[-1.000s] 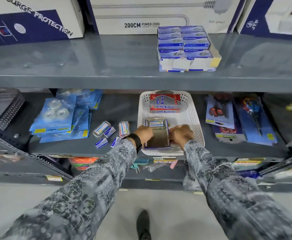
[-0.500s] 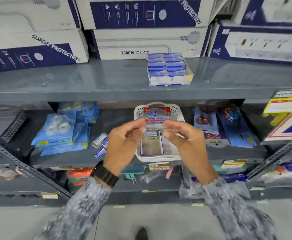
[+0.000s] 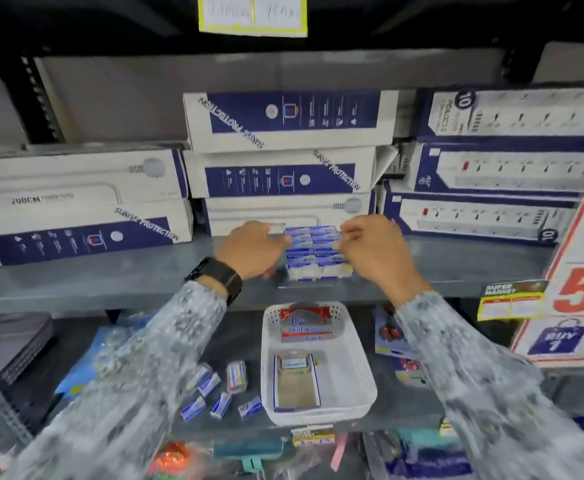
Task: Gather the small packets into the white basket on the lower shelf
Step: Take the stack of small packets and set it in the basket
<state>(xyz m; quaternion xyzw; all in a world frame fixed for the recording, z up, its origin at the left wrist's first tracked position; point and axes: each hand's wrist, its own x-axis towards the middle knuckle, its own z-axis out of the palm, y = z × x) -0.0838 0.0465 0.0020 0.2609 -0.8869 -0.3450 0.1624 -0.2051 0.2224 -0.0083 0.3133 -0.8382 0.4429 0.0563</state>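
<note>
Reaching above the white perforated plastic basket (image 3: 318,403), both hands, the left hand (image 3: 252,249) and right hand (image 3: 375,252), were spread unclenched beside the block of small blue-and-white packets (image 3: 314,252), which could have been scattered if squeezed unevenly.

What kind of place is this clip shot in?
Most likely a shop aisle: metal shelving stacked with boxed power strips, a yellow price tag overhead, and a promotional sign at the right.

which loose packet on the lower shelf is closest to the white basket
The blue-and-white packet lying just left of the white basket, nearest its front corner; the other loose packets lie farther left.
</note>
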